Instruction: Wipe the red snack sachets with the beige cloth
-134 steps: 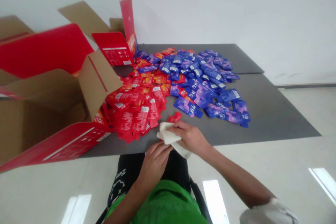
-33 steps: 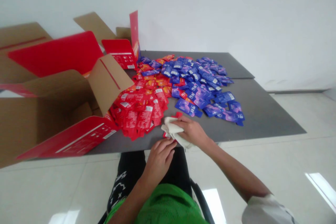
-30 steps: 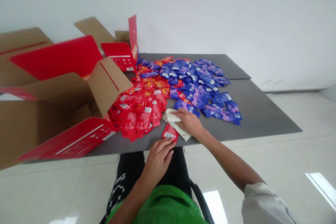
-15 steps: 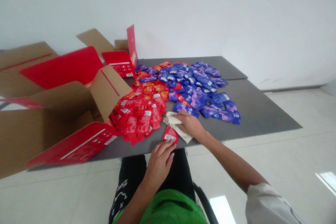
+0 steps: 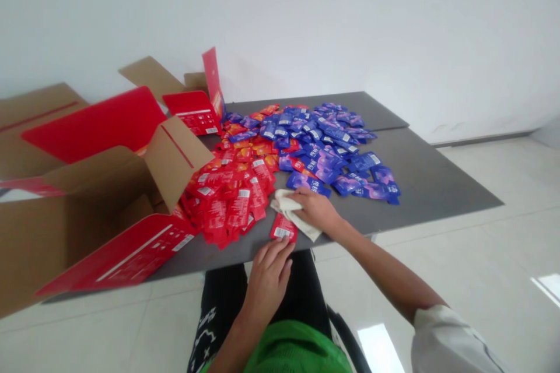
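At the table's near edge, a single red packet [image 5: 283, 228] lies flat with its barcode end toward me. My left hand [image 5: 270, 271] rests its outstretched fingertips on that near end, and the palm hangs off the edge. My right hand [image 5: 315, 208] has its fingers closed on a cream cloth [image 5: 286, 203], which is bunched up against the table beside the packet and partly overlaps its right side. Left of the cloth spreads a heap of red packets [image 5: 238, 201]. Behind it lies a pile of blue-purple packets [image 5: 321, 157].
A large open red carton [image 5: 126, 253] with raised brown flaps takes up the left side. Another open red carton [image 5: 195, 112] stands behind it near the white wall. The grey table [image 5: 431, 186] ends above a pale tiled floor.
The camera view has tilted slightly, so the cartons appear a little lower and further left. Both hands, the cloth and the single packet keep almost the same places on the table.
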Tool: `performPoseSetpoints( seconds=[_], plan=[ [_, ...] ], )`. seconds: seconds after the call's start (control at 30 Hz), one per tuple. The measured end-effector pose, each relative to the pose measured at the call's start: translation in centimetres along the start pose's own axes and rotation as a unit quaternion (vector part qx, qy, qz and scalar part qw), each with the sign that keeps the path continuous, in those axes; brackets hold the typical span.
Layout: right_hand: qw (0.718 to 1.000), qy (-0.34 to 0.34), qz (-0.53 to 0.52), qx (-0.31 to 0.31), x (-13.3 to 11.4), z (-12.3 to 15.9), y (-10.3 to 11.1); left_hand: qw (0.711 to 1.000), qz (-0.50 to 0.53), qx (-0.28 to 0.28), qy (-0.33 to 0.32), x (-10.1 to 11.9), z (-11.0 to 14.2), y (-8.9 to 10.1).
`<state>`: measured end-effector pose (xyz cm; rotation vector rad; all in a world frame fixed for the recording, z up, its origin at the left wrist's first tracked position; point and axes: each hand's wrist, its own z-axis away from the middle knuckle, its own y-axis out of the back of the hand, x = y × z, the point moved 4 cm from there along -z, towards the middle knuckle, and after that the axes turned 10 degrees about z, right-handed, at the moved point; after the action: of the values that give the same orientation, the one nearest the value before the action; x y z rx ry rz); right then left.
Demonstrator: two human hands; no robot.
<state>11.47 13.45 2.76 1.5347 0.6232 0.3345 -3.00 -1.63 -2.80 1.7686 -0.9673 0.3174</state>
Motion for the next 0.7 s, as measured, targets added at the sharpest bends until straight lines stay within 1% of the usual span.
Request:
performPoseSetpoints(
  seconds=[0.07, 0.1, 0.13, 0.2, 0.27, 0.33, 0.37, 0.43, 0.57, 0.63, 0.7],
  plan=[
    [0.999, -0.025, 0.022, 0.015, 1.1, -0.9, 0.9, 1.000, -0.001, 0.002, 0.000, -0.1, 0.0, 0.0],
    [0.999, -0.023, 0.020, 0.026, 1.1, -0.7, 1.3, 1.000, -0.003, 0.001, 0.000, -0.1, 0.1, -0.1],
    [0.999, -0.012, 0.008, 0.038, 0.7, -0.1, 1.5, 1.000, -0.004, -0.001, 0.002, -0.1, 0.1, -0.2],
    [0.998, 0.032, -0.032, 0.049, -1.0, 1.8, 1.2, 1.000, -0.009, -0.002, 0.009, -0.1, 0.2, -0.3],
    [0.994, 0.083, -0.064, 0.024, -2.8, 3.8, 0.2, 1.000, -0.013, 0.001, 0.021, -0.2, 0.3, -0.4],
    [0.992, 0.096, -0.078, 0.004, -3.6, 4.7, -0.8, 1.000, -0.011, 0.005, 0.026, -0.2, 0.4, -0.3],
    [0.993, 0.087, -0.078, 0.000, -3.4, 4.5, -1.1, 1.000, -0.008, 0.004, 0.022, -0.2, 0.3, -0.3],
    [0.996, 0.056, -0.063, -0.001, -2.3, 3.1, -1.2, 1.000, -0.002, -0.001, 0.010, -0.1, 0.2, -0.2],
    [1.000, -0.008, 0.003, -0.003, 0.5, -0.3, 0.3, 1.000, -0.005, 0.000, -0.003, 0.0, 0.0, 0.0],
    [1.000, -0.019, 0.016, 0.009, 0.5, -0.6, 1.2, 1.000, -0.008, 0.002, -0.008, 0.0, 0.0, 0.0],
    [1.000, 0.004, -0.006, 0.027, -0.7, 0.6, 1.5, 1.000, -0.011, 0.001, -0.009, 0.0, 0.1, -0.1]
  ],
)
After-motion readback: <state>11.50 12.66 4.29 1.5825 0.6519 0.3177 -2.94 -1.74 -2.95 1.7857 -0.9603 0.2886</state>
